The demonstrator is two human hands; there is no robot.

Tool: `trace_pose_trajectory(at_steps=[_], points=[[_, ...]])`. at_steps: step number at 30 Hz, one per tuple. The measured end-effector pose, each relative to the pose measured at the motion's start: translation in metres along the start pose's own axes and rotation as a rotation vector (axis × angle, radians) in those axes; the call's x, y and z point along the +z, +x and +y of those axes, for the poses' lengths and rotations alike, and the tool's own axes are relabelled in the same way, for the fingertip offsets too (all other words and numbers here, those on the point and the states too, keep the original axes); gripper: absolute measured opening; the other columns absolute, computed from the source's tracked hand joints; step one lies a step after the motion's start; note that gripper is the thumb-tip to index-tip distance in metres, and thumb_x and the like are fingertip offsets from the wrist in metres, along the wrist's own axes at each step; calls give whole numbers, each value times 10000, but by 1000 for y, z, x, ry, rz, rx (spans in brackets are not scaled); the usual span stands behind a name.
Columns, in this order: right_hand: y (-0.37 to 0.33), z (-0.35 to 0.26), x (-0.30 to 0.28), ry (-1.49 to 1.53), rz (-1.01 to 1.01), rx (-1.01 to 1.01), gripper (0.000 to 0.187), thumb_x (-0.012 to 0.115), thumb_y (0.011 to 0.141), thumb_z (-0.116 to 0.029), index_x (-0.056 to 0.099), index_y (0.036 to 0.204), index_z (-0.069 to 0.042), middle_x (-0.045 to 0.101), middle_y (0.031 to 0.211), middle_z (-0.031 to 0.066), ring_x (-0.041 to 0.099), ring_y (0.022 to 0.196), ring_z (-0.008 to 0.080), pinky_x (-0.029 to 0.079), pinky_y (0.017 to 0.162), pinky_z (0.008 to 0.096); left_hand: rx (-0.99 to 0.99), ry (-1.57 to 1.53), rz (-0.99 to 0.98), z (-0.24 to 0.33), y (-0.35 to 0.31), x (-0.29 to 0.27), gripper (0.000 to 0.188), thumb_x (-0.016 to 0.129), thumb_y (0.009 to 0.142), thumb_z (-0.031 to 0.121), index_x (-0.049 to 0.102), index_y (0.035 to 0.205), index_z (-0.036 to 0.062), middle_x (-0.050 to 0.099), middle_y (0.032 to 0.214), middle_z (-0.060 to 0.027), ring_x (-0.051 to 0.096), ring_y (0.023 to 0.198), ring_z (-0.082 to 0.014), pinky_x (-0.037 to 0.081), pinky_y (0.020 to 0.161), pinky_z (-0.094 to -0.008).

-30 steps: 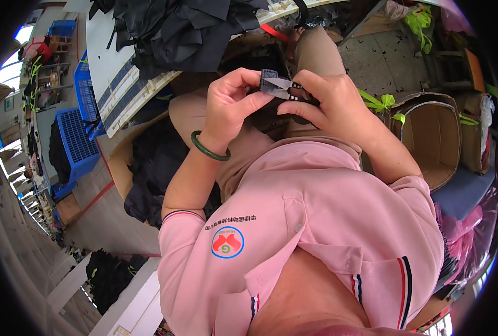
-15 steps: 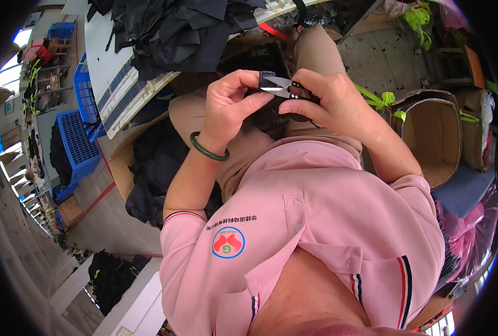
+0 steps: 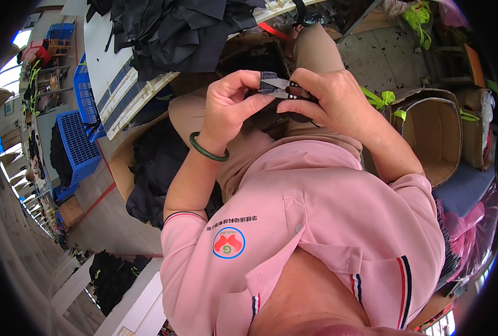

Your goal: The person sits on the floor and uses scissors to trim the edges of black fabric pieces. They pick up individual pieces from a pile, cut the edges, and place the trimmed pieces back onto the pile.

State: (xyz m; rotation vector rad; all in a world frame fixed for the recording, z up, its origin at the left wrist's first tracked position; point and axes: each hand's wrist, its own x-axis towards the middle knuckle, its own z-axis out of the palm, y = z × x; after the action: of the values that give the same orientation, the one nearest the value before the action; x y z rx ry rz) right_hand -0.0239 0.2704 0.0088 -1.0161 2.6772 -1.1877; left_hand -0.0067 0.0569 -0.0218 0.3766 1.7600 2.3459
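My left hand (image 3: 226, 99) pinches a small piece of dark fabric (image 3: 268, 76) between thumb and fingers, above my lap. My right hand (image 3: 334, 96) is closed around a pair of thread snips (image 3: 277, 88) with dark handles and short silver blades. The blades point left and lie against the fabric, close to the left fingertips. Only part of the fabric shows; the rest is hidden behind the fingers and against the dark background. A green bangle (image 3: 208, 148) circles my left wrist.
A heap of black fabric pieces (image 3: 176, 33) covers the white table (image 3: 104, 50) ahead left. More black cloth (image 3: 156, 168) lies in a carton by my left side. Blue plastic crates (image 3: 80, 143) stand further left, and an open cardboard box (image 3: 428, 134) stands right.
The snips' blades have come closer together and sit over the fabric. My right hand has shifted slightly left; the left hand has barely moved.
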Motion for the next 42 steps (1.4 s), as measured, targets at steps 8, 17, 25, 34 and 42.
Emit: trace_pose_trajectory(at_steps=[8,17,25,34,42], points=[[0,1,-1,-112,30,-74,369,667,805,-394,496,761,-71,582,575,72,579,528,284,424,474,381,-27,35,6,3,-1,1,185,639,783,-85,637,957,-23,664,987,-118,631,927,-169,492,870,-305],[-2,4,1,-57,78,-83,362,737,766,-301,492,735,-37,485,536,106,468,454,291,367,435,352,-42,108,4,8,-1,2,139,632,780,-83,623,907,-27,655,983,-123,621,922,-166,481,863,-295],[3,21,-2,43,34,216,394,715,786,-365,528,761,-19,570,605,121,547,541,326,420,517,388,-354,1141,-78,44,-61,-90,139,668,712,17,588,823,-6,646,852,-112,615,782,-202,478,732,-292],[16,36,35,51,-22,204,372,650,847,-358,504,960,-35,605,654,176,590,647,392,445,571,442,-1636,1024,-740,-37,-277,-164,389,740,703,373,704,835,10,674,777,-168,642,757,-294,492,719,-360],[16,27,54,67,-37,132,330,611,882,-298,454,1022,-44,625,710,176,610,686,386,462,595,449,-228,1188,289,54,-32,-157,186,648,852,209,620,882,27,616,741,-31,519,644,-81,440,616,-243]])
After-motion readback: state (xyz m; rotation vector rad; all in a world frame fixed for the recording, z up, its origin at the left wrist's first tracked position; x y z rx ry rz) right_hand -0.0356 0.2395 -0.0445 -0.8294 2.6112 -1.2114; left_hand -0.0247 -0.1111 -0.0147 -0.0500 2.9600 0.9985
